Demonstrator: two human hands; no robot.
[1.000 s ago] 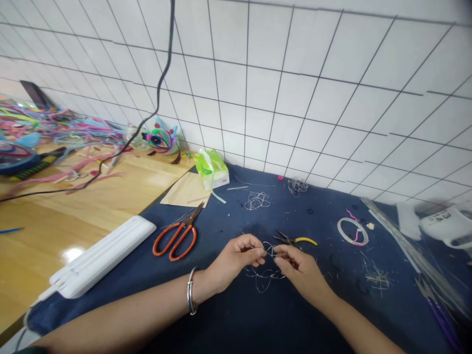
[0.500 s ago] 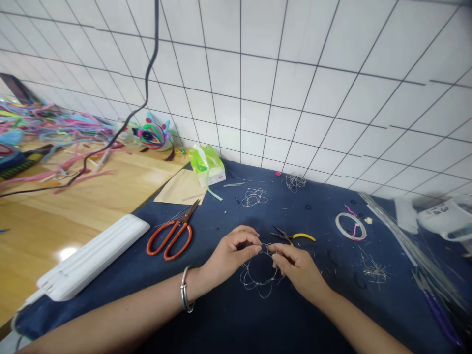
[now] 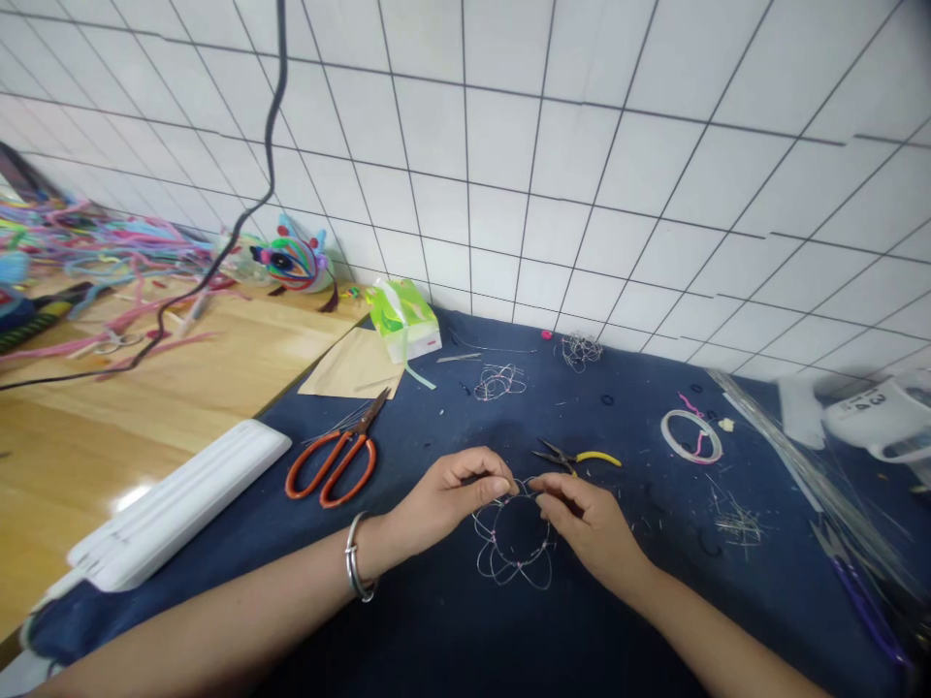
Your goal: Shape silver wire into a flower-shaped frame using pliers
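Between my hands is a thin wire ring [image 3: 518, 563] with petal-like loops around its outside and small pinkish spots along it. My left hand [image 3: 465, 490] pinches its upper left side, thumb against fingers. With thumb and forefinger close together, my right hand [image 3: 586, 514] grips the upper right of the ring; the exact contact is too small to make out. Just beyond my right hand lie pliers with yellow handles [image 3: 597, 457]. Left of my left hand rest scissors with orange handles [image 3: 331, 470]. Another looped wire piece [image 3: 498, 383] lies farther back.
A dark blue cloth [image 3: 451, 630] covers the work surface. A white lamp-like bar [image 3: 181, 504] lies left, a green tissue pack [image 3: 403, 320] behind. To the right are a white ring-shaped roll [image 3: 667, 436], wire bits [image 3: 738, 523], purple-handled scissors [image 3: 862, 601] and a white glue gun-like tool [image 3: 873, 417].
The wire ring has turned or tilted slightly between my hands, so its lower loops sit differently. Both hands stay at its upper edge. The whole view has shifted a little.
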